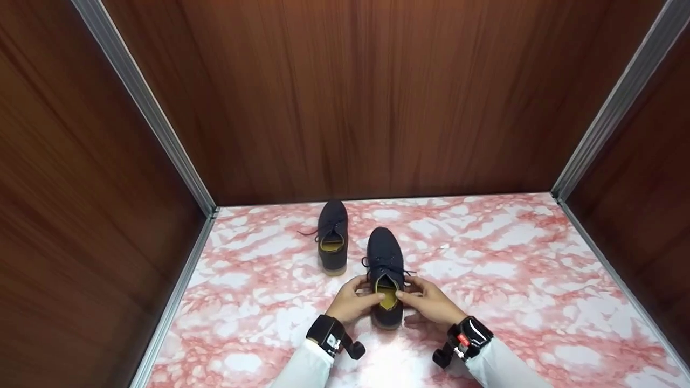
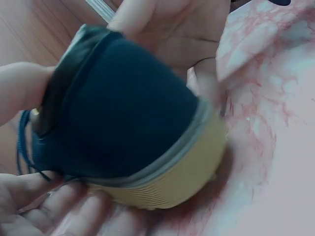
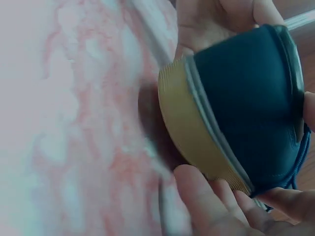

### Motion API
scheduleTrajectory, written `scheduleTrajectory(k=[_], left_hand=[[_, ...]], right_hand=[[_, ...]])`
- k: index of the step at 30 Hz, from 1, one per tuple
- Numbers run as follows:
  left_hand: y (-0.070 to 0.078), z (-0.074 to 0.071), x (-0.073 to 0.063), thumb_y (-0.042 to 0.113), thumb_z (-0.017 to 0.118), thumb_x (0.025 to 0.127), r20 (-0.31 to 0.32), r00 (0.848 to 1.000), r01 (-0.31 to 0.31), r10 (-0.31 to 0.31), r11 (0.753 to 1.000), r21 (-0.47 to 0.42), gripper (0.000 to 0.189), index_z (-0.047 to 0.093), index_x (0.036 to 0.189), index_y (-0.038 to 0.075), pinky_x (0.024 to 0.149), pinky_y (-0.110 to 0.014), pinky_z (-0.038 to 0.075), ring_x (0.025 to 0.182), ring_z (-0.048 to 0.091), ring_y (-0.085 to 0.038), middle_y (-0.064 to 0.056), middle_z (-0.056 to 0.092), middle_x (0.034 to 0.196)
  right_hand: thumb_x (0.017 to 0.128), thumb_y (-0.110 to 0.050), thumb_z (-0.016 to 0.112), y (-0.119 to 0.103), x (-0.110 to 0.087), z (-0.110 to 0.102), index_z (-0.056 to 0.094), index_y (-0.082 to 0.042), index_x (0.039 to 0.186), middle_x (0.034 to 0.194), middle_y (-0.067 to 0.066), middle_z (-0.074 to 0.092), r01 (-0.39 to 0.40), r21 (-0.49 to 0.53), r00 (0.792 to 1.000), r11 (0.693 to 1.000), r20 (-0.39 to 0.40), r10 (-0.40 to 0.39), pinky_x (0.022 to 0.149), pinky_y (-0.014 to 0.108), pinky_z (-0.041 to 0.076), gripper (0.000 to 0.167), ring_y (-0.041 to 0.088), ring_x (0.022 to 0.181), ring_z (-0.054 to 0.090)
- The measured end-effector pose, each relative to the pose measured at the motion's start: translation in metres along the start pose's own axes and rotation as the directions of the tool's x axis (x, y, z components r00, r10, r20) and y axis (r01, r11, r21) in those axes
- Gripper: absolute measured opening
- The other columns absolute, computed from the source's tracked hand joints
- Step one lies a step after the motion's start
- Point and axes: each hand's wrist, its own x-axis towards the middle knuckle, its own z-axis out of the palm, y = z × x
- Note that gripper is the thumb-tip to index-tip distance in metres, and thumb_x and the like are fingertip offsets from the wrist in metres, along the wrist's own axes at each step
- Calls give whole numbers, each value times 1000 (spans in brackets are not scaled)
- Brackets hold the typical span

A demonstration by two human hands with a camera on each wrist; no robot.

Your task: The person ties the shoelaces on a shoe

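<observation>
A dark navy lace-up shoe (image 1: pixel 384 248) with a yellow insole points away from me, held between both hands. My left hand (image 1: pixel 353 302) grips its left side, thumb over the collar and fingers along the side. On the other side my right hand (image 1: pixel 429 303) holds it the same way, thumb at the opening's rim. The wrist views show the heel and its tan sole (image 2: pixel 182 177) close up, with fingertips (image 3: pixel 192 184) along the sole's edge. The matching shoe (image 1: pixel 333 231) stands farther back to the left, untouched, its lace trailing left.
The shoes are on a red-and-white marbled surface (image 1: pixel 485 248). A brown wood-grain panel (image 1: pixel 377 108) rises behind, with similar panels at left and right. Grey metal strips (image 1: pixel 156 118) run along the corners and edges. Each wrist wears a black camera band (image 1: pixel 326 333).
</observation>
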Motion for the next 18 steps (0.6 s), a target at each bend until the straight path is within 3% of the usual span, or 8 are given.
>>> scheduleTrajectory(k=[5, 11, 18], left_hand=[[0, 7, 10, 11, 79, 88, -46, 998, -51, 47, 993, -102, 66, 50, 145, -6, 93, -29, 59, 108, 69, -18, -25, 67, 131], [-2, 10, 28, 7, 77, 88, -85, 990, -120, 111, 987, -107, 67, 47, 146, -9, 97, -28, 57, 117, 69, -24, -28, 67, 133], [-4, 13, 50, 7, 77, 89, -147, 985, -103, 86, 988, -114, 67, 47, 147, -7, 104, -33, 56, 127, 65, -31, -27, 64, 138]], right_hand=[[101, -29, 69, -5, 14, -2, 27, 5, 160, 144, 34, 50, 35, 31, 999, 999, -29, -34, 90, 54, 63, 80, 30, 110, 71], [103, -26, 65, -9, 35, -4, 27, 5, 161, 148, 32, 51, 36, 50, 997, 998, -63, -33, 91, 51, 63, 76, 29, 113, 71], [104, -22, 61, -15, 58, -2, 33, 0, 161, 148, 28, 55, 1, 43, 989, 999, -148, 5, 89, 50, 64, 66, 27, 115, 68]])
